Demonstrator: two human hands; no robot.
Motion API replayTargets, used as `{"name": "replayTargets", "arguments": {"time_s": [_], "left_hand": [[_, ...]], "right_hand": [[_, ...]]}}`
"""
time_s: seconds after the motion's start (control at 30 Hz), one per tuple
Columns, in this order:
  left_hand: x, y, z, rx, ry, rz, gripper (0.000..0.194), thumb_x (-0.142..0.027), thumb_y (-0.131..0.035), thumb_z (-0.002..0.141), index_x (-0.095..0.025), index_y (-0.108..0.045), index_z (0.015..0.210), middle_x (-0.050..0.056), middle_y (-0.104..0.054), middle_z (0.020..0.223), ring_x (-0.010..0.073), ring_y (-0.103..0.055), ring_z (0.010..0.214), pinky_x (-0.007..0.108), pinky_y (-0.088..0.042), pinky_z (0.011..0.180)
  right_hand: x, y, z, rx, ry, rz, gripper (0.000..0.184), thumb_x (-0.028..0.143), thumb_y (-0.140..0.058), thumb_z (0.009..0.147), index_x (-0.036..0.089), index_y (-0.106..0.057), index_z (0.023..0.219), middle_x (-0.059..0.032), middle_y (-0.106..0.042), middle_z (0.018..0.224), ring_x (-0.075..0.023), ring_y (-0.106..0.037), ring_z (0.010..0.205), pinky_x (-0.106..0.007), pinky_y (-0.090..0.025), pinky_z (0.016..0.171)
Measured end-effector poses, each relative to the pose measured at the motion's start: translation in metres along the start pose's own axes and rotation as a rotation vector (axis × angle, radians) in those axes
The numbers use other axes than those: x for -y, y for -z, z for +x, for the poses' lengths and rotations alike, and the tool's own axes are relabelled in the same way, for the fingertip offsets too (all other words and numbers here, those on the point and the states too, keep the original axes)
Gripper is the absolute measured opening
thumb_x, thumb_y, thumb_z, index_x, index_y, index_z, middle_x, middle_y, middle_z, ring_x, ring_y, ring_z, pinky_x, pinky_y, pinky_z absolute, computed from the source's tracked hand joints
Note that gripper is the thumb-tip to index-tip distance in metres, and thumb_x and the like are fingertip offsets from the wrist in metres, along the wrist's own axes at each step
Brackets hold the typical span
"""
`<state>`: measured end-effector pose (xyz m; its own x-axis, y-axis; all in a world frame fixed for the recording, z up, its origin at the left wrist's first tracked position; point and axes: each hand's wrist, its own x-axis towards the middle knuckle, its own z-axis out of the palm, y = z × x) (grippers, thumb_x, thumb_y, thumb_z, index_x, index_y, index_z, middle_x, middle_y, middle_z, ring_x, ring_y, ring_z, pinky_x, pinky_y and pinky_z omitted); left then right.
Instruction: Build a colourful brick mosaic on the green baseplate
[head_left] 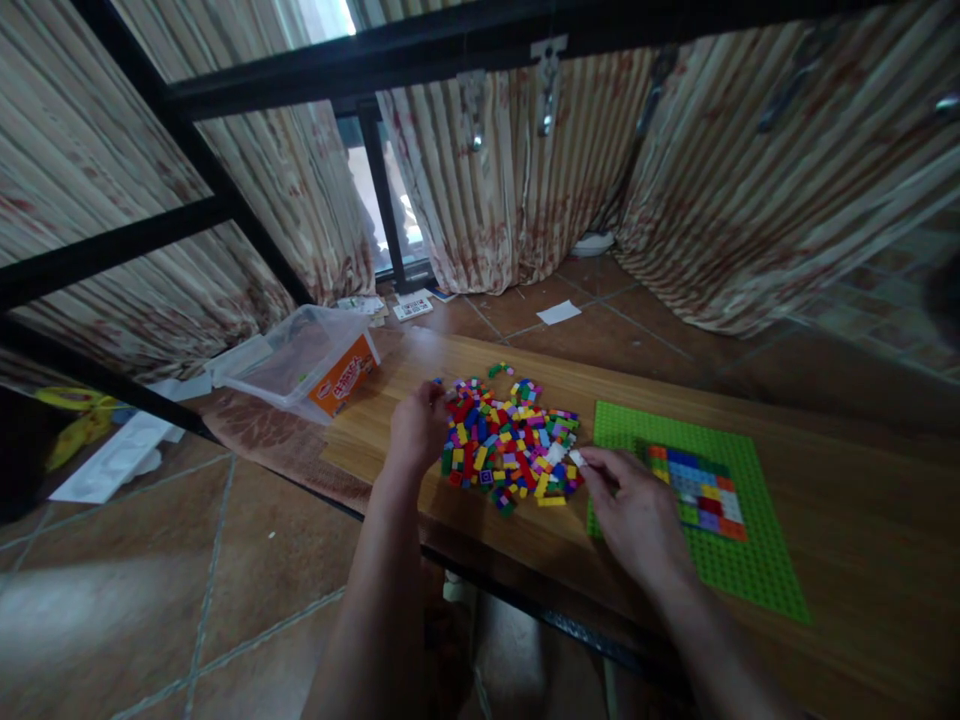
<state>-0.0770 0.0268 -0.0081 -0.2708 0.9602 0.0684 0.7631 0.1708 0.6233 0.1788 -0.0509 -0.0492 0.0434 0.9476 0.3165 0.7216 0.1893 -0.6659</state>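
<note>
My right hand (639, 508) pinches a small white toy brick (576, 457) between thumb and fingers, at the right edge of a loose pile of toy bricks (499, 440) in many colours. At the pile's left edge is my left hand (414, 428), its fingers curled together; what they hold, if anything, is hidden. Right of the pile, a green studded baseplate (765, 560) lies flat, partly behind my right hand. On it sits a patch of joined bricks (694, 487) in blue, red, yellow, orange and white.
Everything lies on a long wooden bench (862, 500). A clear plastic box (292, 350) with an orange label stands at its left end, on a brown cloth (262, 440). Papers (559, 313) lie on the tiled floor. Striped curtains (510, 190) and a dark metal frame (300, 75) stand behind.
</note>
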Motion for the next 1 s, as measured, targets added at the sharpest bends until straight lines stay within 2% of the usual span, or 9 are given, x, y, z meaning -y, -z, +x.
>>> {"name": "replayTargets", "arguments": {"time_s": [0.13,0.23,0.33,0.47,0.57,0.67,0.77,1.0], "left_hand": [[-0.016,-0.014,-0.012,0.069,-0.2,-0.281,0.015,-0.023,-0.053,0.084,-0.016,-0.066,0.087,0.002,-0.067,0.075,0.0137,-0.06,0.07,0.023,-0.043,0.065],[-0.034,-0.033,-0.028,0.214,-0.274,-0.44,0.011,-0.02,-0.057,0.079,-0.016,-0.067,0.08,0.001,-0.067,0.074,0.0124,-0.059,0.069,0.022,-0.043,0.063],[-0.053,-0.049,-0.046,0.381,-0.231,-0.605,0.01,-0.019,-0.06,0.076,-0.016,-0.069,0.08,0.0,-0.066,0.073,0.0112,-0.058,0.066,0.021,-0.044,0.062],[-0.071,-0.058,-0.061,0.539,-0.083,-0.763,0.009,-0.019,-0.065,0.071,-0.015,-0.07,0.077,-0.001,-0.065,0.067,0.0096,-0.056,0.06,0.02,-0.045,0.059],[-0.078,-0.058,-0.066,0.597,0.074,-0.859,0.009,-0.02,-0.067,0.069,-0.015,-0.07,0.076,-0.001,-0.065,0.065,0.0099,-0.059,0.06,0.02,-0.047,0.058],[-0.081,-0.057,-0.068,0.618,0.161,-0.921,0.01,-0.02,-0.069,0.067,-0.014,-0.069,0.075,0.0,-0.066,0.067,0.0107,-0.062,0.062,0.022,-0.05,0.062],[-0.079,-0.059,-0.068,0.637,0.175,-0.919,0.01,-0.019,-0.07,0.066,-0.014,-0.069,0.075,0.0,-0.067,0.068,0.0109,-0.062,0.063,0.022,-0.051,0.063],[-0.076,-0.065,-0.069,0.709,0.06,-0.88,0.016,-0.026,-0.072,0.068,-0.013,-0.07,0.077,0.001,-0.068,0.07,0.0101,-0.06,0.063,0.023,-0.05,0.064]], "right_hand": [[0.005,0.007,-0.001,-0.033,0.048,0.057,0.02,0.028,-0.051,0.092,0.022,-0.069,0.098,-0.0046,-0.071,0.095,-0.0203,-0.067,0.087,-0.034,-0.05,0.079],[0.011,0.011,-0.001,-0.043,0.102,0.103,0.019,0.023,-0.052,0.092,0.022,-0.069,0.1,-0.0042,-0.07,0.096,-0.0189,-0.067,0.089,-0.032,-0.05,0.081],[0.014,0.014,-0.001,-0.021,0.143,0.127,0.021,0.019,-0.051,0.093,0.023,-0.069,0.102,-0.0037,-0.069,0.099,-0.0175,-0.066,0.092,-0.03,-0.05,0.082],[0.014,0.016,-0.001,-0.014,0.165,0.131,0.023,0.015,-0.051,0.092,0.024,-0.07,0.103,-0.0037,-0.068,0.098,-0.0162,-0.066,0.09,-0.028,-0.052,0.079],[0.013,0.018,-0.001,-0.04,0.177,0.106,0.022,0.015,-0.052,0.092,0.023,-0.071,0.1,-0.0041,-0.067,0.095,-0.0156,-0.066,0.086,-0.027,-0.052,0.076],[0.014,0.018,-0.001,-0.043,0.183,0.091,0.021,0.015,-0.052,0.093,0.023,-0.071,0.098,-0.004,-0.066,0.094,-0.0153,-0.065,0.084,-0.027,-0.052,0.075],[0.015,0.018,-0.002,-0.036,0.179,0.092,0.018,0.016,-0.053,0.092,0.022,-0.069,0.096,-0.0042,-0.067,0.093,-0.0157,-0.065,0.085,-0.027,-0.052,0.077],[0.019,0.021,-0.002,-0.057,0.087,0.095,0.015,0.022,-0.054,0.092,0.023,-0.067,0.099,-0.0048,-0.067,0.093,-0.0182,-0.065,0.086,-0.03,-0.053,0.078]]}}
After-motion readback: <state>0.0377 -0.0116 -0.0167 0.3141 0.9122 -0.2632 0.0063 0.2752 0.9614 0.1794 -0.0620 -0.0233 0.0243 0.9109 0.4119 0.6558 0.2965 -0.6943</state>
